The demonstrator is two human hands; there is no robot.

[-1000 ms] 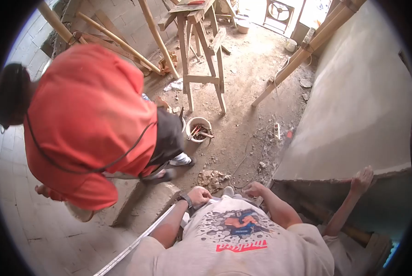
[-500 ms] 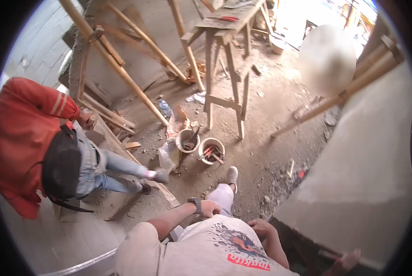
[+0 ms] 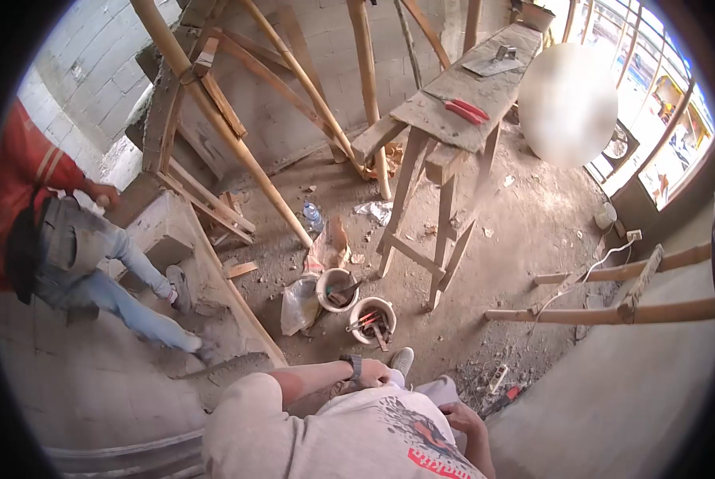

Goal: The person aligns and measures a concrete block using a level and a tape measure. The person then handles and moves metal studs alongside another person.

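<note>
My left hand [image 3: 375, 374], with a dark watch on its wrist, is curled in at my waist by the hem of my printed shirt [image 3: 333, 431]. My right hand [image 3: 461, 416] lies bent against the other side of the hem. Both sets of fingers look closed, though their tips and anything in them are hidden. Past my shoe [image 3: 403, 361] stand two pale buckets: one bucket [image 3: 353, 326] with red-handled tools inside, the other bucket [image 3: 321, 289] with a dark-bladed tool. Both are out of reach of my hands.
A wooden trestle bench [image 3: 421, 116] carries a red-handled tool [image 3: 465, 111] and a trowel-like metal plate [image 3: 493, 64]. Slanted poles [image 3: 238, 148] stand behind. At left, a person in red [image 3: 42, 160] is beside a ledge [image 3: 166, 239]. A white cable [image 3: 605, 259] crosses timber at right.
My view has shifted, showing more of the bench and window opening. The person in red appears farther left with legs apart. A blurred hand at lower right has left view. My hands stay at my waist.
</note>
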